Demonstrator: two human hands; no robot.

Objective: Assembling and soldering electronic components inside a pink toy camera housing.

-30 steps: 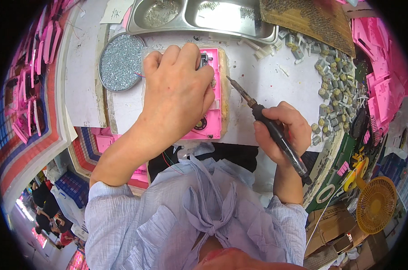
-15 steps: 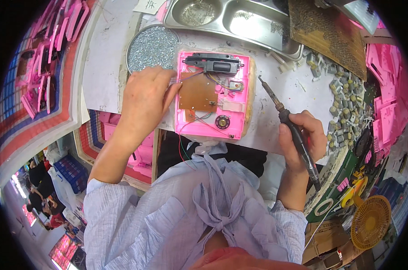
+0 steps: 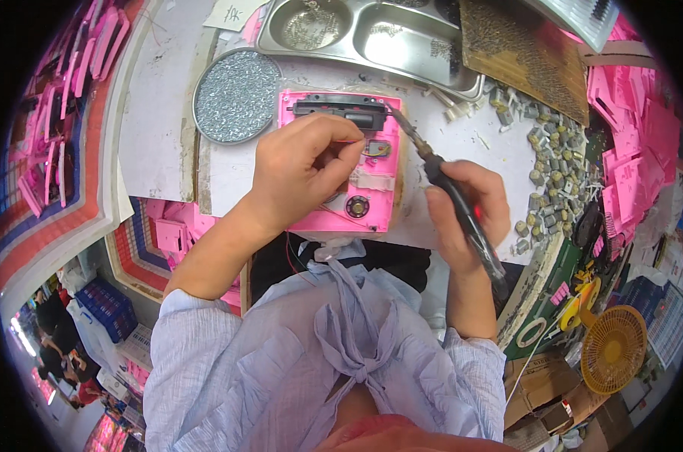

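Note:
A pink plastic housing lies on the table in front of me, with a black speaker-like box, a small metal motor and a round black speaker inside. My left hand is over its left half, thumb and forefinger pinched on a thin wire near the motor; the hand hides most of the brown circuit board. My right hand grips a soldering iron by its black handle. The iron's bent tip is at the housing's upper right edge, near the black box's end.
A round dish of small metal screws stands left of a steel compartment tray. Small motors are heaped at the right, below a brown board covered in small parts. Pink housings pile up further right; a yellow fan stands lower right.
My left hand has moved right from the housing's left edge to over its middle. The soldering iron has come left, its tip now at the housing's upper right edge. The view has shifted slightly.

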